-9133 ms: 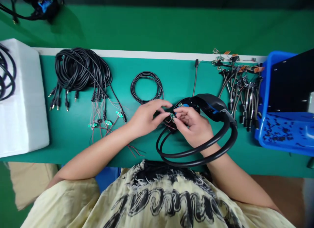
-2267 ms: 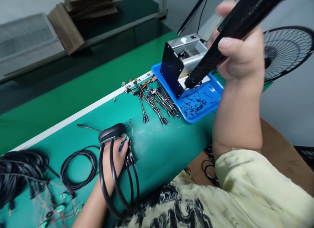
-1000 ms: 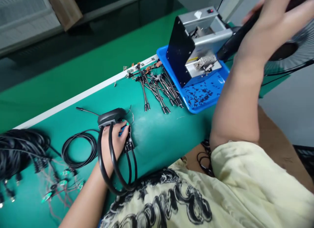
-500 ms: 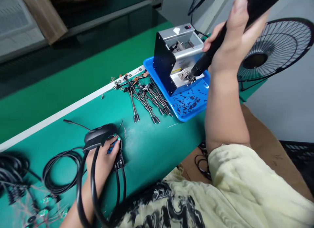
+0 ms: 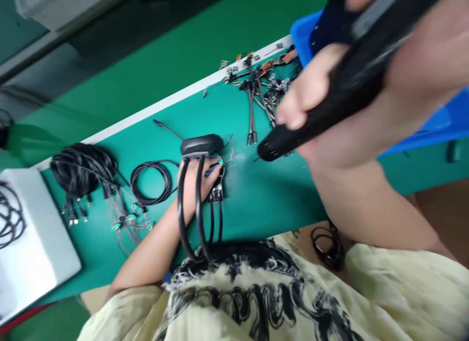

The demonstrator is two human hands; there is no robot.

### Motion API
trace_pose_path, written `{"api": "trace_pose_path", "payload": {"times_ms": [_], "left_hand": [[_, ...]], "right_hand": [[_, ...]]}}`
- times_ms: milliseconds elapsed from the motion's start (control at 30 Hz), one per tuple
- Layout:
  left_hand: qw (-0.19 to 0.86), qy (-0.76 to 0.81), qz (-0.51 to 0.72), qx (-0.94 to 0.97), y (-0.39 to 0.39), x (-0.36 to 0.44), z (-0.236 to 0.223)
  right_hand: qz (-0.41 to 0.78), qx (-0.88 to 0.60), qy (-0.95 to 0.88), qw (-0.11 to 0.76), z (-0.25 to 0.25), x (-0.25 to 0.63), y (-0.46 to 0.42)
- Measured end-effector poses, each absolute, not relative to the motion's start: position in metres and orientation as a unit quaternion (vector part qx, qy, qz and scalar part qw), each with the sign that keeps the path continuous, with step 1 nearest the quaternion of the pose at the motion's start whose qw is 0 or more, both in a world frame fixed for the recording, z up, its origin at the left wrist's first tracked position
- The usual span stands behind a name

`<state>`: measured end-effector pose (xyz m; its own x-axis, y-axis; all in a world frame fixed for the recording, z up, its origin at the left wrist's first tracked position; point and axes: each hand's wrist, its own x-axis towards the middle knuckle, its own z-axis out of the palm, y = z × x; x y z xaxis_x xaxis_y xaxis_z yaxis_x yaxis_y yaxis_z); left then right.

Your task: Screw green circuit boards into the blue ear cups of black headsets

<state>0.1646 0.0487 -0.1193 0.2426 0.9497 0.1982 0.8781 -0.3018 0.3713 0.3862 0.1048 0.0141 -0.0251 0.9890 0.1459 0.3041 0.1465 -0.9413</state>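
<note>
My left hand [image 5: 196, 180] is closed around the open ear cup of a black headset [image 5: 201, 144], its fingers at a small green board and a blue part inside. Two thick black tubes of the headset arch over this hand toward my shirt. A thin microphone boom [image 5: 168, 129] sticks out to the upper left. In my right hand [image 5: 351, 136] I grip a black electric screwdriver [image 5: 351, 82], blurred by motion. Its tip points down and left, to the right of the headset and apart from it. A coiled black cable [image 5: 151, 182] lies left of my left hand.
Several metal gooseneck booms [image 5: 251, 111] lie behind the screwdriver. A blue tray [image 5: 302, 35] stands at the right, mostly behind my right arm. A bundle of black cables [image 5: 84, 167] with loose wires and small green boards lies left, beside a white box [image 5: 47, 243].
The screwdriver has come away from the silver-and-black machine in the blue tray, moving left toward the headset. My view has turned left. My left hand still holds the headset.
</note>
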Motion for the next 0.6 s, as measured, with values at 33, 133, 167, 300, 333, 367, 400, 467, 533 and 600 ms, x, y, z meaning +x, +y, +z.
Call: {"api": "trace_pose_path", "payload": {"times_ms": [33,133,167,300,333,367,400,467,533,600], "left_hand": [[0.099,0.586,0.195,0.78,0.049,0.164,-0.12],[0.124,0.575,0.204,0.783,0.049,0.163,-0.122],[0.127,0.571,0.207,0.784,0.049,0.162,-0.122],[0.103,0.567,0.21,0.79,0.049,0.162,-0.123],[0.099,0.568,0.21,0.79,0.049,0.162,-0.123],[0.1,0.567,0.211,0.79,0.049,0.162,-0.123],[0.104,0.568,0.213,0.788,0.049,0.162,-0.123],[0.117,0.568,0.218,0.785,0.049,0.162,-0.123],[0.126,0.567,0.22,0.784,0.049,0.161,-0.124],[0.129,0.568,0.218,0.783,0.048,0.16,-0.124]], "right_hand": [[0.419,-0.497,-0.599,0.467,0.013,0.368,0.1],[0.463,-0.393,-0.582,0.541,0.001,0.328,0.096],[0.457,-0.386,-0.598,0.533,-0.005,0.319,0.097],[0.397,-0.388,-0.624,0.55,-0.036,0.289,0.104],[0.382,-0.371,-0.616,0.581,-0.042,0.283,0.107],[0.37,-0.35,-0.606,0.611,-0.047,0.278,0.109],[0.363,-0.33,-0.597,0.635,-0.051,0.274,0.11],[0.372,-0.31,-0.581,0.654,-0.054,0.272,0.112],[0.401,-0.318,-0.571,0.642,-0.052,0.274,0.111],[0.444,-0.331,-0.592,0.585,-0.048,0.278,0.109]]}}
